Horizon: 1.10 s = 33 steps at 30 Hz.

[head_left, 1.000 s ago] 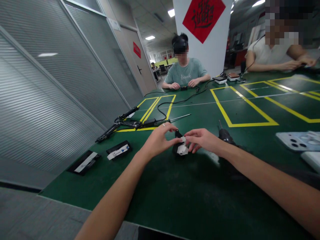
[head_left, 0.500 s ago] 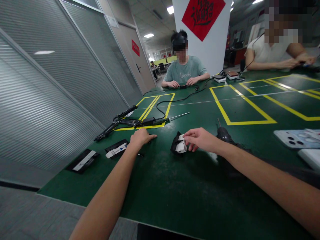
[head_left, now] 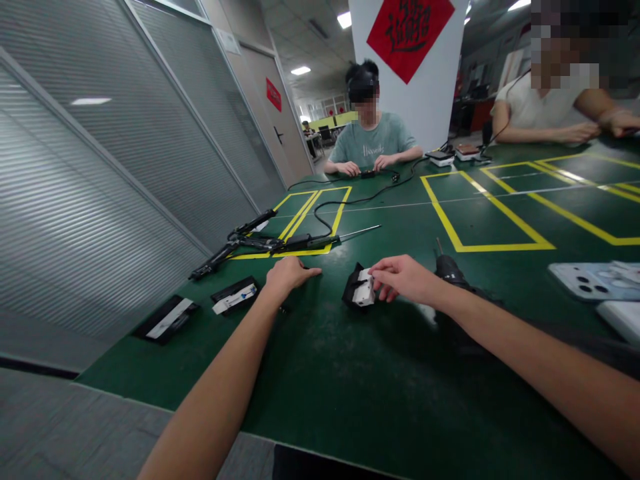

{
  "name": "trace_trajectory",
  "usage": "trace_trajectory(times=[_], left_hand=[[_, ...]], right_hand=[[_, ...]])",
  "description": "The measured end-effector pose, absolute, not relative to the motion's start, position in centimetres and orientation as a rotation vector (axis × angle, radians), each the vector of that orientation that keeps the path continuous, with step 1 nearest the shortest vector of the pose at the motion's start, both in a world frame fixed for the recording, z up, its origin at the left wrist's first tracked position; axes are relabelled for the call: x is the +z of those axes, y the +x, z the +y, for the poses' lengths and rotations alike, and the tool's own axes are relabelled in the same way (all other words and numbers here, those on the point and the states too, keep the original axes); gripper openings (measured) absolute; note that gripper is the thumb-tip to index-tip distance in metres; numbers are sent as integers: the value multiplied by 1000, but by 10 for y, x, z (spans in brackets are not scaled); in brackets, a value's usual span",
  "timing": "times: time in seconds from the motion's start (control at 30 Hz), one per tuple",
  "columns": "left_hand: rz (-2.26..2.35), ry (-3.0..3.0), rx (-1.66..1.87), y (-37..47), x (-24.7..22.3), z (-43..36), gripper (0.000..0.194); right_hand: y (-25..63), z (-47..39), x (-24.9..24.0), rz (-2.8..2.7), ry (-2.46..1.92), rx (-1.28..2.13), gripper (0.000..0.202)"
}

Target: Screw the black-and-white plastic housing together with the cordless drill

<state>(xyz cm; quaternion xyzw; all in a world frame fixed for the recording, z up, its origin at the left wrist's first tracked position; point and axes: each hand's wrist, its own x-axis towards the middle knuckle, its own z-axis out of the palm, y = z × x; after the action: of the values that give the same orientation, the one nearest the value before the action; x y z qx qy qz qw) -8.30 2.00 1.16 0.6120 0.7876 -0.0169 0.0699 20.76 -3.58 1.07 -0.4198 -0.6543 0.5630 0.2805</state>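
Observation:
My right hand [head_left: 404, 277] grips the right side of a small white block [head_left: 364, 291] with its fingertips. A black piece [head_left: 352, 288] wraps the block's left side, and both rest on the table. To the left, my left hand [head_left: 289, 275] is low over the table, one digit stretched right and the others curled out of sight. What those curled fingers hold, if anything, is hidden. A tiny dark bit [head_left: 283, 309] lies by the left wrist. Beside that forearm are two black pieces with white strips, a nearer one [head_left: 167, 320] and a farther one [head_left: 235, 295].
Behind my left hand lie a corded tool with a thin metal tip [head_left: 320, 241] and black jointed bars [head_left: 233, 243]. A dark power drill [head_left: 450, 270] sits beyond my right forearm; a phone [head_left: 590, 280] is far right. Two people [head_left: 373, 140] [head_left: 545, 110] sit across the green table [head_left: 320, 387].
My left hand has shifted slightly right. My right hand keeps its hold on the white block. The co-worker at the right has moved a hand farther right.

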Motion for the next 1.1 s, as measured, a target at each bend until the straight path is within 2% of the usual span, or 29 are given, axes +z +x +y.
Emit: trace_trajectory(times=[0.13,0.27,0.33,0.43,0.53,0.73,1.1], left_hand=[[2394,1758,-53,-91,16,23,62],[2489,1869,102,-88,21,18,48],[2416,2068,268,-76,24,12,45],[2173,2199,432,-47,26,-1,50],[1831,2094,445,-18,24,-16,58],[1349,1879,462,16,16,-38,53],[1276,1775,747,31,21,-50,43]], right_hand=[[207,-35,10,-1763,-1135,1462,17],[209,-35,10,-1771,-1187,1308,17],[211,-36,9,-1773,-1232,1209,16],[213,-35,7,-1774,-1316,1134,15],[212,-34,4,-1753,-1420,1186,17],[205,-39,7,-1705,-1502,1516,23],[208,-39,19,-1529,-1347,1493,20]])
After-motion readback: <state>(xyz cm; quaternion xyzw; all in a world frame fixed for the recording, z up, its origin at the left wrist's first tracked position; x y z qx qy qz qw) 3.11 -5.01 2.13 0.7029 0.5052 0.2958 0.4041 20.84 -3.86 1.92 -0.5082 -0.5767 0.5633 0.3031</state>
